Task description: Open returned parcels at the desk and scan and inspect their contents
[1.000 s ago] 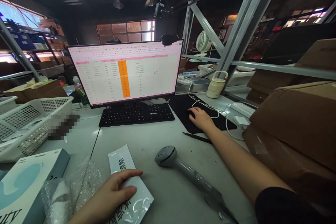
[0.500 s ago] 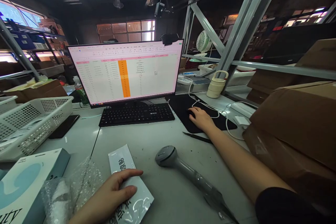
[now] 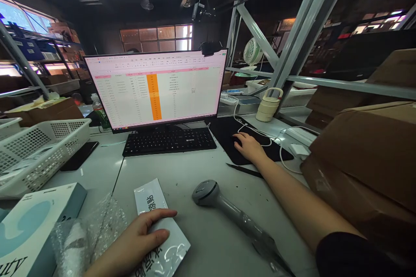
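A white foil packet point(image 3: 177, 249) with dark lettering lies flat on the desk. My left hand point(image 3: 146, 233) rests across its middle, with thumb and index finger stretched out and apart; the other fingers are hidden. Over on the black mouse pad point(image 3: 224, 134), my right hand point(image 3: 249, 146) is closed over a dark computer mouse point(image 3: 236, 139), mostly covered by the fingers. Between my arms lies a grey handheld barcode scanner point(image 3: 234, 214), its head toward the keyboard point(image 3: 169, 141). Behind the keyboard, the monitor point(image 3: 162, 91) shows a spreadsheet with an orange column.
At left are a white plastic basket point(image 3: 65, 127), a black phone point(image 3: 79, 156), a pale blue box point(image 3: 35, 212) and a bubble-wrapped bottle point(image 3: 75, 244). Cardboard boxes point(image 3: 364, 160) crowd the right side. A cream lidded container point(image 3: 268, 106) and white cables point(image 3: 282, 156) sit behind my right hand.
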`<state>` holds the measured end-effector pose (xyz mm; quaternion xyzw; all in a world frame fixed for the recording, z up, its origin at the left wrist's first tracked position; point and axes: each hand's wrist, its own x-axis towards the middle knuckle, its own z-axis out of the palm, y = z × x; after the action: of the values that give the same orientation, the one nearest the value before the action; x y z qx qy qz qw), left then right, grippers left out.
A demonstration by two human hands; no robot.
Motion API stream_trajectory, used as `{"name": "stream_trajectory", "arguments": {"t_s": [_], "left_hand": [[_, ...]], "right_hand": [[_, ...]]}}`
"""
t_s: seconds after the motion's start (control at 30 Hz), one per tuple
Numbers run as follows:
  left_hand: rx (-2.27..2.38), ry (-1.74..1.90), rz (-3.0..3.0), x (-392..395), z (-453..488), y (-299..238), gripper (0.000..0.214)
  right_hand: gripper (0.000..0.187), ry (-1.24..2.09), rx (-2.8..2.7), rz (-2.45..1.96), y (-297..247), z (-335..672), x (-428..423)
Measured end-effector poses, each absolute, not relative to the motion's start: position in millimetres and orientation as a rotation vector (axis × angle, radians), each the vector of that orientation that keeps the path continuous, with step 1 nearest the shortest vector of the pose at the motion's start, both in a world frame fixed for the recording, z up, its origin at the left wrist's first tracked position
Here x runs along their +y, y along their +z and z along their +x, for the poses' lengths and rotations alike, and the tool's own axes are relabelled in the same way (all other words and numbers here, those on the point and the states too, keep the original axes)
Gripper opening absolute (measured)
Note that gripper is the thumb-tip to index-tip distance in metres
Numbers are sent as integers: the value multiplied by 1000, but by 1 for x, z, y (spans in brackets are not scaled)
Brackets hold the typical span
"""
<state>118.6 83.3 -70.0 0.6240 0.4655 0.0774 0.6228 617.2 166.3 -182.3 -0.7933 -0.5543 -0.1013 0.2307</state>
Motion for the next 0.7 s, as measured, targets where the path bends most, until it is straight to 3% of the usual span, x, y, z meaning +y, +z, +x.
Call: {"name": "stream_trajectory", "arguments": {"t_s": [0.7], "left_hand": [[1061,164,1413,84,117,-74,63]], "right_hand": [[41,-281,-1518,-2173,-180,615,166]]}}
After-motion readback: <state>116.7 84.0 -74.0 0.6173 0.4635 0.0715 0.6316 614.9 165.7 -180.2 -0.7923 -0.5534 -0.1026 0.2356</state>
